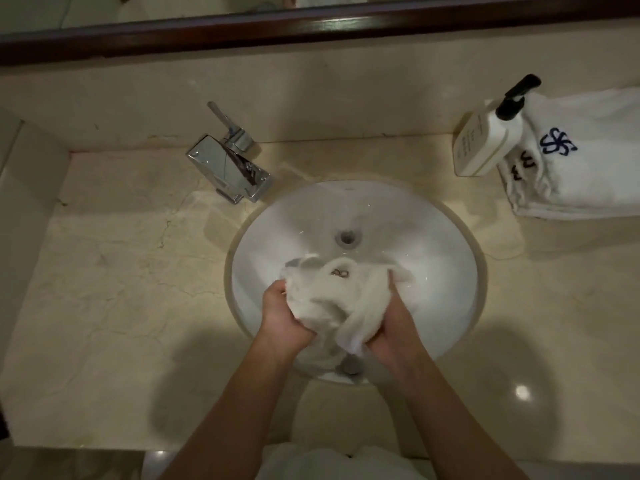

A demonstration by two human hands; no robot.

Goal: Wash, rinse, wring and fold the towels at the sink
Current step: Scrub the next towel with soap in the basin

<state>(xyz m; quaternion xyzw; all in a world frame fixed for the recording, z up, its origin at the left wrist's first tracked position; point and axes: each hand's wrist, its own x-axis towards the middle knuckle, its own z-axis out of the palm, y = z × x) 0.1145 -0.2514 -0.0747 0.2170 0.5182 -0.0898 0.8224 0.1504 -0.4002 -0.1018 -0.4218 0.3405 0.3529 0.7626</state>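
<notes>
A bunched white towel (337,296) hangs over the near half of the round white sink (433,244). My left hand (282,315) grips its left side with curled fingers. My right hand (391,327) grips the right side, thumb up along the cloth. The towel looks wet and crumpled, and part of it droops down between my wrists. Several folded white towels (585,161) with a blue emblem are stacked on the counter at the far right.
A chrome faucet (230,168) stands on the beige marble counter (121,271) left of the basin, and I see no water running. A white pump bottle (485,140) with a black head leans by the stacked towels. The drain (346,236) is uncovered. A dark mirror frame (311,27) runs along the back.
</notes>
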